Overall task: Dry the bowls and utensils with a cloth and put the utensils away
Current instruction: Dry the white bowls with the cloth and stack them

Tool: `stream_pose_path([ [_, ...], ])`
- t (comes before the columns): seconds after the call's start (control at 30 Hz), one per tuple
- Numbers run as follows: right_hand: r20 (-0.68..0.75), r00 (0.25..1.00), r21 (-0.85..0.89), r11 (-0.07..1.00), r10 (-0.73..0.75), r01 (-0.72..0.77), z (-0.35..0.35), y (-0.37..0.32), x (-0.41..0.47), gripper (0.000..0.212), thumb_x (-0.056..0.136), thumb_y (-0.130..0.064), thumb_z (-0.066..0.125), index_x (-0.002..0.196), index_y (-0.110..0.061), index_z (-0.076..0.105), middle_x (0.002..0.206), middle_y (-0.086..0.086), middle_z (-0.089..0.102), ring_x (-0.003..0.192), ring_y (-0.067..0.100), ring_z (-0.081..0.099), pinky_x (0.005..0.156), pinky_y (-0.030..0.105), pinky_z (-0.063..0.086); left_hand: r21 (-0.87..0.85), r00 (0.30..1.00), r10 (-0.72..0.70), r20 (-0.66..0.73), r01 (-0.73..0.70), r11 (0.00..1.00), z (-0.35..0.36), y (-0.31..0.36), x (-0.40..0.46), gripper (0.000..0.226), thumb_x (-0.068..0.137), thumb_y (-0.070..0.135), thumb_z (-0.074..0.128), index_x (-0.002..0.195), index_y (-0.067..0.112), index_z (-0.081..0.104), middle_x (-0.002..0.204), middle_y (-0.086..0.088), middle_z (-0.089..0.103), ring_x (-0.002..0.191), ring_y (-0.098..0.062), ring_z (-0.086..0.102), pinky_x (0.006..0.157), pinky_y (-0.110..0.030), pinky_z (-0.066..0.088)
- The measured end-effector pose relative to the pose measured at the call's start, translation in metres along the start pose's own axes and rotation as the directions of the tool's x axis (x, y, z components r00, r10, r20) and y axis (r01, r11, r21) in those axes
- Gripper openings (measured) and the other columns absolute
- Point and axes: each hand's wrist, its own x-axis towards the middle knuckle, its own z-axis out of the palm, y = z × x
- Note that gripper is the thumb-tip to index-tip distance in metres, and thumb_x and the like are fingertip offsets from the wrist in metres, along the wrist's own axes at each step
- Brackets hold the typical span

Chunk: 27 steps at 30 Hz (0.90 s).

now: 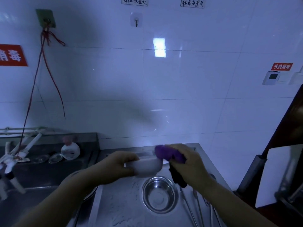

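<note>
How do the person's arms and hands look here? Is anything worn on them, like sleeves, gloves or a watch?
Both forearms are bare as far as the picture shows; no sleeve edge is in view. The left hand and the right hand wear no gloves. I see no watch, ring or bracelet, though the dim light and blur could hide small things.

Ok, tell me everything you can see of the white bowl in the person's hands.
The white bowl is small, plain and smooth-sided, possibly ceramic or plastic; blur hides finer detail. It is held above the steel counter, tipped so its side faces the camera. The left hand grips its left rim and wall. The right hand presses a purple cloth onto its upper right rim. A steel bowl sits on the counter just below it.
</note>
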Motion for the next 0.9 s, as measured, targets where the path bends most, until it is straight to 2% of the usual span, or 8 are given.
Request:
stream_pose_path([
  [0.1, -0.221, 0.966, 0.115, 0.987, 0.134, -0.111, -0.004, 0.000, 0.008, 0.031, 0.084, 0.004, 0.064, 0.100, -0.021, 0.071, 0.088, -0.012, 0.068, 0.079, 0.011, 0.065, 0.076, 0.029, 0.052, -0.463, 0.984, -0.129, -0.126, 0.057, 0.885, 0.015, 0.008, 0.000, 0.014, 0.075, 0.011, 0.069, 0.088, 0.009, 0.065, 0.080, -0.007, 0.065, 0.075, -0.019, 0.059, 0.070, -0.035, 0.047],
  [0.2, -0.234, 0.971, 0.056, 0.998, 0.042, -0.030, 0.012, -0.014, 0.011, 0.032, 0.086, -0.002, 0.064, 0.112, -0.021, 0.065, 0.102, -0.012, 0.065, 0.095, 0.011, 0.063, 0.084, 0.028, 0.051, -0.732, 0.978, -0.164, -0.132, 0.016, 0.682, 0.033, 0.021, 0.010, 0.028, 0.072, 0.010, 0.074, 0.097, 0.001, 0.065, 0.084, -0.011, 0.069, 0.077, -0.022, 0.063, 0.067, -0.027, 0.051],
  [0.33, -0.147, 0.988, 0.046, 0.997, -0.056, 0.063, 0.031, -0.019, 0.010, 0.057, 0.081, 0.001, 0.053, 0.132, -0.023, 0.045, 0.137, -0.014, 0.045, 0.131, 0.007, 0.042, 0.110, 0.034, 0.038, -0.812, 0.954, -0.237, -0.182, -0.010, 0.584, 0.039, 0.032, 0.023, 0.020, 0.081, 0.006, 0.064, 0.100, 0.001, 0.063, 0.095, -0.021, 0.067, 0.083, -0.027, 0.061, 0.072, -0.034, 0.048],
  [0.47, -0.131, 0.963, -0.051, 0.972, -0.235, 0.230, 0.043, -0.011, 0.004, 0.056, 0.083, 0.003, 0.050, 0.136, -0.012, 0.042, 0.145, 0.006, 0.043, 0.139, 0.025, 0.035, 0.108, 0.054, 0.037, -0.850, 0.952, -0.248, -0.177, -0.020, 0.527, 0.035, 0.037, 0.030, 0.023, 0.082, 0.004, 0.056, 0.103, 0.002, 0.064, 0.102, -0.023, 0.066, 0.090, -0.030, 0.062, 0.078, -0.036, 0.051],
  [0.63, -0.072, 0.902, -0.277, 0.877, -0.426, 0.392, 0.053, -0.008, 0.003, 0.049, 0.091, -0.019, 0.051, 0.139, -0.017, 0.041, 0.145, 0.002, 0.042, 0.140, 0.022, 0.032, 0.112, 0.050, 0.031, -0.841, 0.946, -0.228, -0.230, -0.076, 0.535, 0.037, 0.046, 0.031, 0.039, 0.084, -0.014, 0.045, 0.091, 0.013, 0.073, 0.095, -0.025, 0.067, 0.085, -0.033, 0.060, 0.080, -0.041, 0.051],
  [0.73, -0.193, 0.960, -0.163, 0.972, -0.202, 0.171, 0.042, -0.015, 0.026, 0.037, 0.093, -0.023, 0.049, 0.128, -0.020, 0.057, 0.135, -0.011, 0.050, 0.130, 0.009, 0.043, 0.108, 0.025, 0.036, -0.807, 0.958, -0.188, -0.219, -0.069, 0.587, 0.043, 0.045, 0.028, 0.024, 0.088, -0.006, 0.049, 0.104, 0.002, 0.065, 0.097, -0.027, 0.065, 0.086, -0.035, 0.058, 0.077, -0.042, 0.047],
  [0.8, -0.154, 0.984, 0.116, 0.991, 0.090, -0.072, 0.029, -0.021, 0.039, 0.033, 0.089, -0.017, 0.047, 0.110, -0.030, 0.069, 0.119, -0.018, 0.063, 0.113, 0.006, 0.056, 0.093, 0.018, 0.046, -0.793, 0.953, -0.193, -0.233, -0.071, 0.605, 0.045, 0.042, 0.026, 0.027, 0.087, -0.007, 0.049, 0.107, 0.003, 0.065, 0.101, -0.023, 0.068, 0.093, -0.036, 0.061, 0.080, -0.041, 0.047],
  [0.9, 0.008, 0.918, 0.469, 0.809, 0.397, -0.354, 0.013, -0.020, 0.051, 0.037, 0.091, -0.008, 0.047, 0.090, -0.029, 0.077, 0.095, -0.005, 0.074, 0.089, 0.015, 0.067, 0.073, 0.022, 0.054, -0.772, 0.960, -0.133, -0.246, -0.111, 0.626, 0.045, 0.039, 0.020, 0.026, 0.085, 0.001, 0.055, 0.105, 0.012, 0.068, 0.100, -0.015, 0.071, 0.091, -0.026, 0.064, 0.075, -0.030, 0.051],
])
